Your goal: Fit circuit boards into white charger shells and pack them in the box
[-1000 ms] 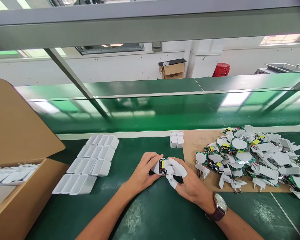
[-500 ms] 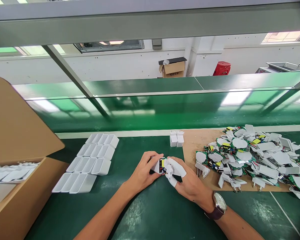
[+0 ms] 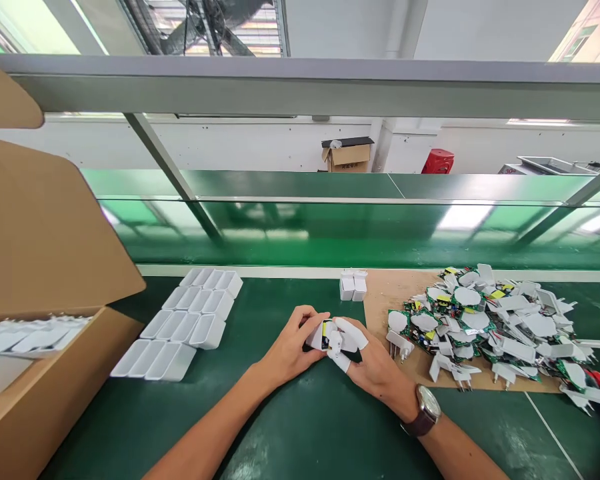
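Observation:
Both hands meet over the middle of the green worktop around a small white plug charger, whose yellow and black inner parts show at an open side. My left hand pinches its left end between thumb and fingers. From the right, my right hand grips the other end, by a white plug piece. White coverings appear to wrap the right thumb and forefinger. How far the circuit board sits inside the housing is hidden by the fingers. A wristwatch is on the right wrist.
White open housings stand in rows at left, beside a cardboard box of white parts. Two white pieces stand ahead. A heap of circuit boards with plug pieces covers a brown board at right. A metal frame bar crosses above.
The camera view has tilted up and shifted slightly. Both hands keep hold of the charger in nearly the same place, with the plug piece and inner parts now slightly closer together.

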`<action>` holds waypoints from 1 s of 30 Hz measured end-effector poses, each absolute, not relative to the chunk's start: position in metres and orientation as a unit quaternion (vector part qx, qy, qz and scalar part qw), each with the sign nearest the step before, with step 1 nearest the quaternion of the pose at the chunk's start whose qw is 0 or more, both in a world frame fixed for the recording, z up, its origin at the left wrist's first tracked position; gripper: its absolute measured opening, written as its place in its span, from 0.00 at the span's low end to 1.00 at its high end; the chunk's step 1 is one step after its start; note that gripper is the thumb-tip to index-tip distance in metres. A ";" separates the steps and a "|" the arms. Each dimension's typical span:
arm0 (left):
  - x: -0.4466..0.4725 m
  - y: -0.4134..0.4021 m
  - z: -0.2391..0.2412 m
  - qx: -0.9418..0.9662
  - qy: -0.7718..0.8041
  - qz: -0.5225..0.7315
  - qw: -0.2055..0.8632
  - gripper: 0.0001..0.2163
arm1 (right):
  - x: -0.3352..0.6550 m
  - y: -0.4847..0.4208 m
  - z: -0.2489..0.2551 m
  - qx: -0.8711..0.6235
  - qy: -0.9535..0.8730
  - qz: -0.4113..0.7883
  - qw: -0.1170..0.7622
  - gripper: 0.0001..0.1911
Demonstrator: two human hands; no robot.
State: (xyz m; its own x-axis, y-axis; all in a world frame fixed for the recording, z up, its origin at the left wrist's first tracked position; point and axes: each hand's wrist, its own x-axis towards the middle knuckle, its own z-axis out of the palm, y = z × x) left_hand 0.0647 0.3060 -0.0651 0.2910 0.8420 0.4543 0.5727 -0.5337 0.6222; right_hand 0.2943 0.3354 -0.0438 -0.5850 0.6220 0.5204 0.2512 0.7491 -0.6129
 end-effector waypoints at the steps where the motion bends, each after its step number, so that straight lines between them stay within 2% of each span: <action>1: 0.066 0.306 -0.065 0.784 0.443 0.389 0.194 0.30 | 0.294 0.336 -0.042 -0.259 -0.859 0.241 0.370 0.29; 5: 0.065 0.307 -0.061 0.767 0.427 0.371 0.304 0.24 | 0.296 0.340 -0.041 -0.272 -0.854 0.246 0.368 0.34; 7: 0.062 0.309 -0.059 0.739 0.430 0.370 0.362 0.22 | 0.297 0.342 -0.042 -0.277 -0.847 0.261 0.372 0.32; 10: 0.058 0.310 -0.058 0.678 0.419 0.409 0.444 0.27 | 0.295 0.345 -0.042 -0.269 -0.854 0.274 0.350 0.22; 14: 0.055 0.309 -0.059 0.613 0.407 0.448 0.507 0.31 | 0.290 0.352 -0.035 -0.221 -0.892 0.234 0.319 0.22; 19: 0.056 0.307 -0.059 0.623 0.390 0.466 0.493 0.35 | 0.291 0.361 -0.038 -0.204 -0.913 0.204 0.289 0.21; 28: 0.064 0.302 -0.057 0.660 0.402 0.475 0.421 0.45 | 0.294 0.351 -0.048 -0.215 -0.888 0.184 0.362 0.24; 30: 0.065 0.302 -0.058 0.663 0.408 0.473 0.412 0.46 | 0.292 0.352 -0.051 -0.213 -0.892 0.185 0.353 0.23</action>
State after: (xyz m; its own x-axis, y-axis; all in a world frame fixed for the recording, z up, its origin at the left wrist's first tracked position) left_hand 0.0645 0.3016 -0.0583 0.2197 0.9314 0.2901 0.1515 -0.3263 0.9330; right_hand 0.2917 0.3523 -0.0510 -0.6606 0.5100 0.5510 0.2490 0.8412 -0.4800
